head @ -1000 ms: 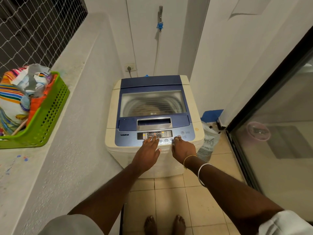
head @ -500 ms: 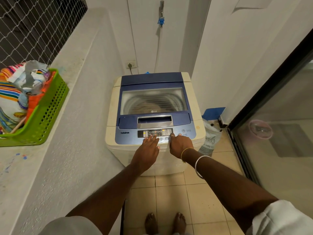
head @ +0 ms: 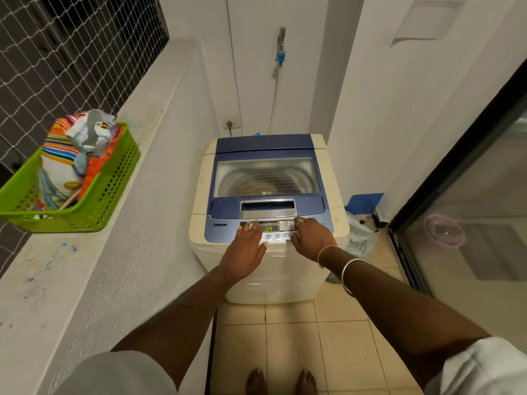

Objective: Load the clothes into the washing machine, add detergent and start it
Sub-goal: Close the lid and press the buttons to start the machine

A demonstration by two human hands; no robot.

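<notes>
- I am standing at the cream top-loading washing machine with a blue top (head: 281,276). It is sitting on the tiled floor (head: 288,352), backed against the far wall. I judge it heavy and rigid, so it will not be shifting under a fingertip.
- Its blue lid with a clear window (head: 266,178) is lying closed, with something pale showing dimly in the drum beneath.
- The part I am handling is the blue plastic control panel (head: 225,232) along the front edge of the machine's top. It is hard and smooth, and its small round buttons (head: 277,236) need a light, straight press, not a grip.
- Green digits are glowing on the display between my hands.
- My left hand (head: 245,249) is lying flat on the panel's left part, fingers straight, holding nothing.
- My right hand (head: 312,236) is resting on the panel's right part, fingers loosely bent and holding nothing. The thumb is sitting by the rightmost button, but I cannot tell whether it is pressing.
- The green perforated plastic basket (head: 114,178) of bright cloth is sitting on the white ledge (head: 85,266), well apart from both hands.
</notes>
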